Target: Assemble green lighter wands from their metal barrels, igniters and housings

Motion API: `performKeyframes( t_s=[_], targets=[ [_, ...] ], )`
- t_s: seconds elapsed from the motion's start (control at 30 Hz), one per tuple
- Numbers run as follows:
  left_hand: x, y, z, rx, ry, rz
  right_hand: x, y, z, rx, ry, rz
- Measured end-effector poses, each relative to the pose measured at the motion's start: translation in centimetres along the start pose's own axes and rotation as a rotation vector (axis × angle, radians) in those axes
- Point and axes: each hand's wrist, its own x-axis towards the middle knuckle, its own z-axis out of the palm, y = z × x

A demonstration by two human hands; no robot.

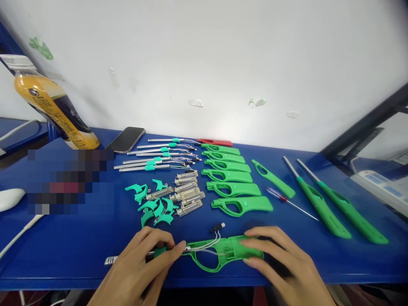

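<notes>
At the table's front edge, an opened green lighter shell half (236, 246) lies with its hollow inside facing up. My left hand (143, 259) pinches a metal lighter tube (111, 260) where it meets the shell's narrow end; the fingers hide most of the tube. White wires run from there to a small black connector (217, 228) above the shell. My right hand (283, 259) grips the shell's wide handle end, thumb below and fingers on top. Behind the hands are teal triggers (164, 219), clear fuel tanks (190, 208) and a row of green shells (244, 205).
Wired metal tubes (145, 168) and a red shell (219, 143) lie further back. At right are a screwdriver (299, 208), a loose green shell half (276, 180) and two assembled lighters (325, 208). A phone (126, 139) and a bottle (57, 110) stand toward the back left wall.
</notes>
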Motion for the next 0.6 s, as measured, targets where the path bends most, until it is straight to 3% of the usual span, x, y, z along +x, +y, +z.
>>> performKeyframes(
  t_s=[0.2, 0.4, 0.6],
  targets=[
    [0.6, 0.1, 0.3, 0.038, 0.035, 0.023, 1.0, -0.8, 0.2, -0.069, 0.013, -0.039],
    [0.7, 0.4, 0.6, 0.077, 0.137, 0.04, 4.1, -1.6, 1.7, -0.032, -0.13, -0.091],
    [0.3, 0.4, 0.9, 0.135, 0.154, 0.035, 4.8, -1.4, 2.6, 0.09, -0.145, -0.077]
  ],
)
